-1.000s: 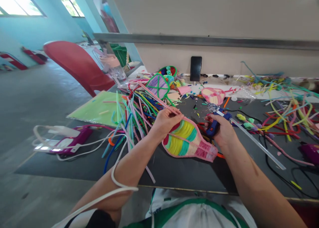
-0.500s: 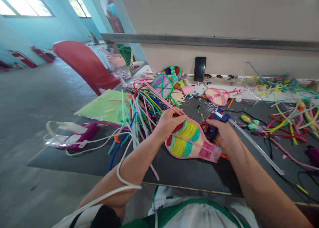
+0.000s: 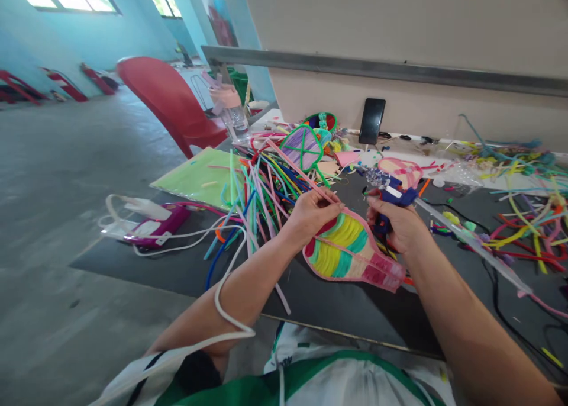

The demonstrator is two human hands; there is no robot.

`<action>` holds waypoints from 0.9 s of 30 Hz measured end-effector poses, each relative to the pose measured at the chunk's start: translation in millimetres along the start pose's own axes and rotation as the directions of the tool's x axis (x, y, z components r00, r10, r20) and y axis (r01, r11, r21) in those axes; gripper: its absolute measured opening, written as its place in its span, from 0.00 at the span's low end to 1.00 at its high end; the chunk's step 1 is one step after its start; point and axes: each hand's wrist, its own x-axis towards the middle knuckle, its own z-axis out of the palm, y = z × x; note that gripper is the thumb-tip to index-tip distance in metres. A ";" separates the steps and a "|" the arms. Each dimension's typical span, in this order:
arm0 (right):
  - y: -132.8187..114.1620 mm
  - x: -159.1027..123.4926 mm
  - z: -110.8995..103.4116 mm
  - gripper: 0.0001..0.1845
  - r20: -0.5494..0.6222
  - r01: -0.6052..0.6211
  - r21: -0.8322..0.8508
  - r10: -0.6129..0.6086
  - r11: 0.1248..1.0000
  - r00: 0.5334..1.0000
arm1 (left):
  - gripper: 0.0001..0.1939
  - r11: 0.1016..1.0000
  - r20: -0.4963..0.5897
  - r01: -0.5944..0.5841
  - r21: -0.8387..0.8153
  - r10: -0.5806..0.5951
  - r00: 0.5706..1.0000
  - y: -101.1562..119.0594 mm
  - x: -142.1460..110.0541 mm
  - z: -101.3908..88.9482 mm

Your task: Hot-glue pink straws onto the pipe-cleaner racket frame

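Observation:
My left hand (image 3: 316,215) pinches a long pink pipe cleaner (image 3: 290,164) at the upper edge of a balloon-shaped pipe-cleaner craft (image 3: 342,245). The craft has yellow, teal, cream and red stripes and a pink rim, and it lies at the table's near side. In my right hand (image 3: 397,219) is a blue hot glue gun (image 3: 393,190), its fingers wrapped round the handle. A long clear glue stick (image 3: 474,246) runs out of its back end. The gun's nozzle end points away from me, above the table and apart from the craft.
Loose pipe cleaners (image 3: 251,199) are heaped left of the craft, with more (image 3: 528,222) at the right. A purple power strip (image 3: 162,222) with white cables lies on the left. Behind stand a phone (image 3: 371,121) and a water bottle (image 3: 231,107). A red chair (image 3: 164,101) is beyond.
My right hand has lifted the glue gun slightly up and away from the craft, and the glue stick rose with it. The left hand keeps its pinch. The whole view has shifted a little.

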 end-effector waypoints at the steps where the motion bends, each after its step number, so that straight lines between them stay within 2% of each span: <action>1: 2.2 -4.5 2.1 0.17 -0.001 0.018 -0.024 -0.018 1.000 1.000 | 0.10 1.000 -0.002 -0.004 0.010 0.004 1.000 1.3 -1.9 0.2; 3: 5.2 -16.1 4.3 0.15 -0.025 0.011 -0.072 -0.013 0.997 1.000 | 0.10 0.999 -0.009 -0.020 0.038 0.020 1.000 4.1 -6.2 1.0; 7: 5.2 -34.2 0.0 0.13 -0.076 0.098 -0.159 -0.111 0.982 0.991 | 0.07 0.985 0.001 -0.132 0.113 0.132 0.991 9.5 -16.2 3.4; 11: 5.1 -36.2 -8.8 0.13 -0.034 0.173 -0.232 -0.186 0.957 0.982 | 0.04 0.965 0.031 -0.207 0.159 0.205 0.978 14.1 -23.5 5.0; 15: 2.0 -39.5 -6.0 0.14 0.018 0.132 -0.276 -0.132 0.952 0.991 | 0.03 0.944 0.039 -0.242 0.223 0.240 0.970 17.0 -27.0 4.8; 18: -5.5 -46.2 3.7 0.15 0.038 0.083 -0.227 -0.077 0.970 0.996 | 0.03 0.918 0.057 -0.269 0.291 0.264 0.963 18.8 -29.2 4.3; 21: -10.5 -51.2 11.5 0.15 0.041 0.089 -0.168 -0.083 0.982 0.996 | 0.03 0.896 0.088 -0.307 0.321 0.295 0.951 19.8 -31.5 4.3; 27: -0.7 -50.4 9.1 0.16 0.062 0.062 -0.116 -0.055 0.991 0.997 | 0.03 0.876 0.114 -0.345 0.336 0.325 0.939 19.6 -33.8 4.1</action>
